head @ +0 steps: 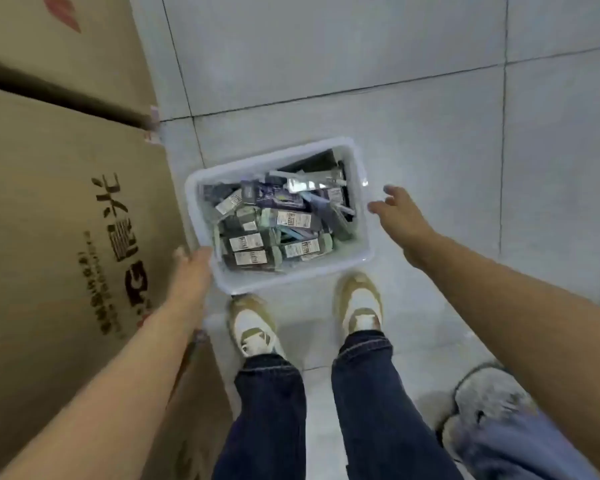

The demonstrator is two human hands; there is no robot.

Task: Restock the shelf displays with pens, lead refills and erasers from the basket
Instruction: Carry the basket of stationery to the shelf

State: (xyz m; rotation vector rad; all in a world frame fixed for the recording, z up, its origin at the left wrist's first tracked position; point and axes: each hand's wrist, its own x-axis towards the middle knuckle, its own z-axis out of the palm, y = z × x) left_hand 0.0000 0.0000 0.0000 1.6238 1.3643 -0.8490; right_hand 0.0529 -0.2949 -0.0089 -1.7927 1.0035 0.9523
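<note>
Basket of stationery packs is down by your shoes, beside the cartons; left hand grips its near-left corner; right hand is spread and empty just off the right rim, likely for a two-handed lift.

**Basket heaped with stationery packs**

The basket is a pale, translucent plastic rectangle, open-topped and turned askew. Small packs in grey, green and purple, with white barcode labels, lie jumbled inside towards the near end. Longer blister packs lie across the far end. Their contents are too blurred to tell.
</note>
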